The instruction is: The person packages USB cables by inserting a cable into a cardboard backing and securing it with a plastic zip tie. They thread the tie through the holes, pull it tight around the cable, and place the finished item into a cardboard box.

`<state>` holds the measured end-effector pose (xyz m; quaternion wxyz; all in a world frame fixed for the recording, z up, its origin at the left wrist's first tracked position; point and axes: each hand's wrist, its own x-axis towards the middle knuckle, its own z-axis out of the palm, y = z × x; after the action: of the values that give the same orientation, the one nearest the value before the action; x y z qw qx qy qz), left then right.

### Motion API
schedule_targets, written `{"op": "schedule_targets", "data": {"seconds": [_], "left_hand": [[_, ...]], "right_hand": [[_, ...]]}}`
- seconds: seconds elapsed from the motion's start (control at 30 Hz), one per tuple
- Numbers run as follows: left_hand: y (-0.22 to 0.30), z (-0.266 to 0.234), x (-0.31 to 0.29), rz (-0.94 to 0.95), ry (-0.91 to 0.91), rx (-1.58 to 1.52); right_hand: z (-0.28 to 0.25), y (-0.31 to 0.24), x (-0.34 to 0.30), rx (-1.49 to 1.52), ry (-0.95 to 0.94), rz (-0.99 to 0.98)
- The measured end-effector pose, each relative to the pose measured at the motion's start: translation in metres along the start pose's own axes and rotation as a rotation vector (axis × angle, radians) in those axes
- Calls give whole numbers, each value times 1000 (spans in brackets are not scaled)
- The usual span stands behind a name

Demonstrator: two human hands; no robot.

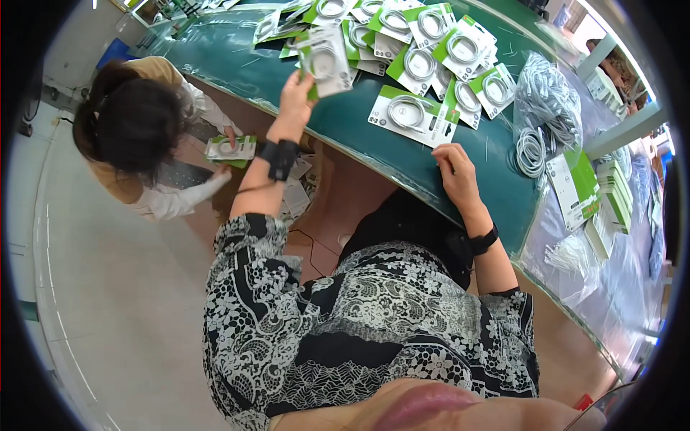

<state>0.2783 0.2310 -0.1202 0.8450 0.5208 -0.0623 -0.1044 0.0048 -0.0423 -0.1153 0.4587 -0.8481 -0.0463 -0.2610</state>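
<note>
My left hand (293, 104) is closed on a carded cable pack (325, 63), raised over the table's near edge. The pack is a white and green card with a coiled light-grey cable on it, slightly blurred. My right hand (458, 176) rests at the table edge with its fingers loosely curled in, and I see nothing in them. Just beyond its fingertips another carded cable pack (408, 113) lies flat on the green tabletop (359, 126). A heap of similar packs (420, 63) covers the far middle of the table.
A clear bag of grey cables (550, 93) lies at the right, beside a loose cable coil (530, 152). Green and white cards (575, 188) are stacked farther right, near white ties (569, 255). On the left, a seated co-worker (136, 129) holds a similar pack (231, 149).
</note>
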Motion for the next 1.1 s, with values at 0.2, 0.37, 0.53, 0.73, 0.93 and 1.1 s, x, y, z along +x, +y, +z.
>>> {"op": "schedule_targets", "data": {"seconds": [0.2,0.37,0.53,0.73,0.93,1.1], "left_hand": [[-9,-32,27,656,190,1090],[-33,41,-21,878,-258,1296],[-52,80,-39,864,-228,1386],[-40,99,-46,-229,-272,214],[-58,142,-119,-231,-142,-178],[-62,148,-151,-277,-304,-136]], "right_hand": [[1,7,-3,-66,-18,-43],[5,9,1,-144,-22,-117],[4,-2,1,-106,-46,-117],[1,-11,-5,49,-84,75],[-2,-26,9,804,145,592],[-16,11,9,1061,259,580]]}}
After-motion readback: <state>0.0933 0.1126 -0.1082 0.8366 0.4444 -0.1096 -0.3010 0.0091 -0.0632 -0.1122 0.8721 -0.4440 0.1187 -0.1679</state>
